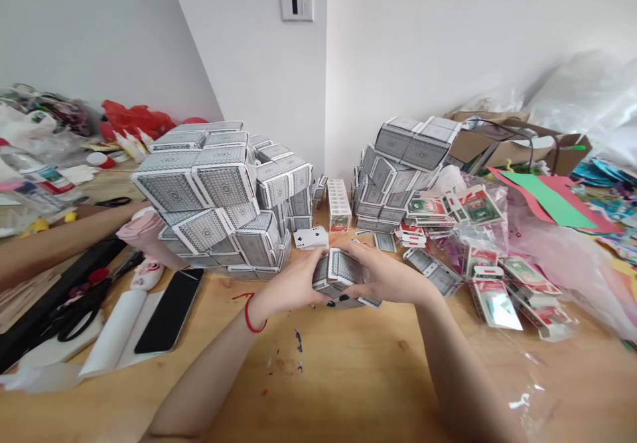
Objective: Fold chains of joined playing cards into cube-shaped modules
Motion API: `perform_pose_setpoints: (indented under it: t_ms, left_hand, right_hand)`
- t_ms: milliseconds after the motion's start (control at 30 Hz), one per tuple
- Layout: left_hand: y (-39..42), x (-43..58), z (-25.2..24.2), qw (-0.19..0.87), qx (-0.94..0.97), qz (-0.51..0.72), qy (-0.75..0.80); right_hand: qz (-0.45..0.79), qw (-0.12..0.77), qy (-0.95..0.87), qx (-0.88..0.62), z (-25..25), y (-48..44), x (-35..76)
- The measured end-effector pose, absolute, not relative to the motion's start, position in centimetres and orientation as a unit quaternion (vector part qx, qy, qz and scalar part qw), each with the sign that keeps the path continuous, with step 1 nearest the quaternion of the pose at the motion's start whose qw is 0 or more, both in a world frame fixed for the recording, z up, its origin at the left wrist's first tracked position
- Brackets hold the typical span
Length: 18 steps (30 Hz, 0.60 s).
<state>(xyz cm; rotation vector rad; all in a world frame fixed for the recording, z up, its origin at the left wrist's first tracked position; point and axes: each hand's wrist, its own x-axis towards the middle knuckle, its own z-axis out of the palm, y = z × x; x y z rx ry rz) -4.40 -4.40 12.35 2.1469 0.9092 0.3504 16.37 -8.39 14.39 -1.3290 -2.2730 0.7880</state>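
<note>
Holding card deck (343, 270), wooden table (348, 380), white walls (423, 45)

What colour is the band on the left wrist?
Red, a thin band at the left hand; head view shows it best.

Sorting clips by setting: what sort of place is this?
Likely a home craft table: left hand and right hand grip a card deck amid piled decks, flat card boxes, coloured paper.

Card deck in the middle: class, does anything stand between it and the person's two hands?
Nothing visible does. The left hand and the right hand both clasp the card deck directly, over the wooden table.
</note>
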Motion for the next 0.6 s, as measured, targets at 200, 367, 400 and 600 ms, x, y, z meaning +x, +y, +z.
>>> perform_pose_setpoints:
  t_ms: [200,367,400,600]
  left_hand:
    - [-3.5,-4.4,12.7,0.365,0.857,0.085,0.354]
    - [-3.4,-4.6,12.5,0.355,0.859,0.097,0.355]
    - [-3.4,-4.6,12.5,0.354,0.859,0.099,0.355]
    - [-3.1,-4.6,12.1,0.359,0.858,0.12,0.346]
  right_hand:
    - [0.307,0.205,-0.797,-0.478,14.2,-8.3,16.5]
    - [0.303,0.2,-0.791,-0.493,14.0,-8.1,16.4]
    - [0.302,0.2,-0.79,-0.495,13.9,-8.0,16.4]
    - [0.288,0.199,-0.786,-0.51,13.7,-8.0,16.3]
